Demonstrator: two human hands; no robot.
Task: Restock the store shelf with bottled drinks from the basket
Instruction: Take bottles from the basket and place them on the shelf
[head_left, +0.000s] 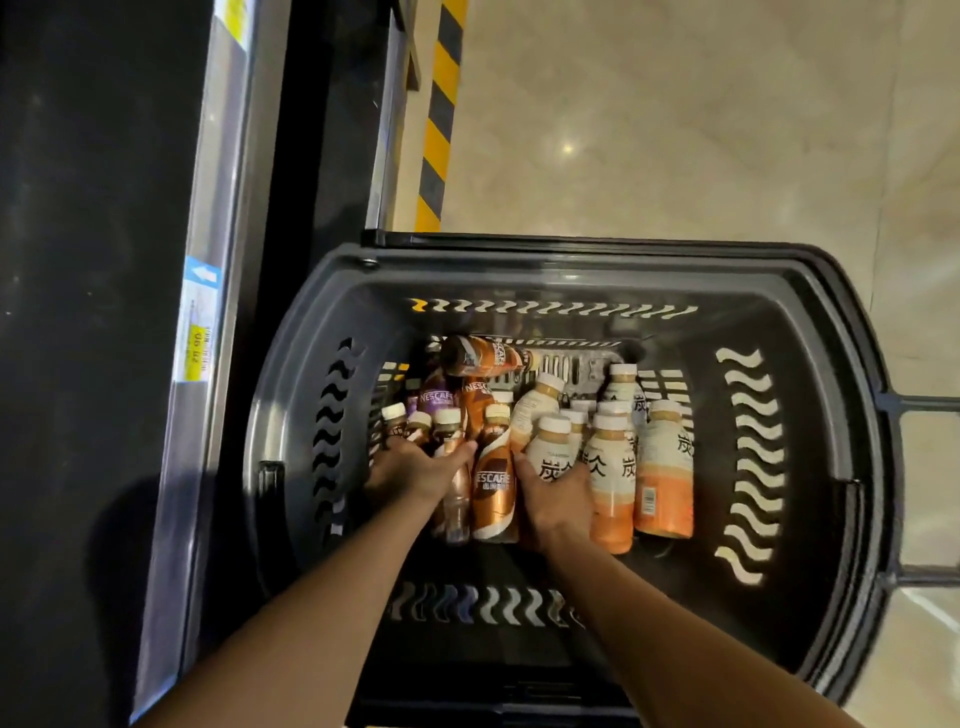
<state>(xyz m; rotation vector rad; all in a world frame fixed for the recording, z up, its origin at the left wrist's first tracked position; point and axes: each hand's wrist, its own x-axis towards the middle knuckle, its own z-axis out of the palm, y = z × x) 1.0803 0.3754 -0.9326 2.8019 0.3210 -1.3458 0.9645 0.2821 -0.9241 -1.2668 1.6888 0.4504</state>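
Note:
A dark grey plastic basket (810, 395) stands on the floor and holds several bottled drinks. Brown and orange coffee bottles (493, 488) fill its left half. White-and-orange bottles (662, 467) with cream caps fill its right half. Both my hands are down inside the basket. My left hand (415, 470) grips a brown coffee bottle (451, 441) among the left group. My right hand (556, 501) wraps around a white-and-orange bottle (551, 454) near the middle. The fingers of both hands are mostly hidden behind the bottles.
The store shelf (78, 312) rises on the left, with a metal price rail (208, 322) bearing labels. A yellow-and-black striped strip (439, 119) runs along the floor behind the basket. Beige tiled floor (701, 119) spreads to the right. The basket's handle (924, 400) sticks out right.

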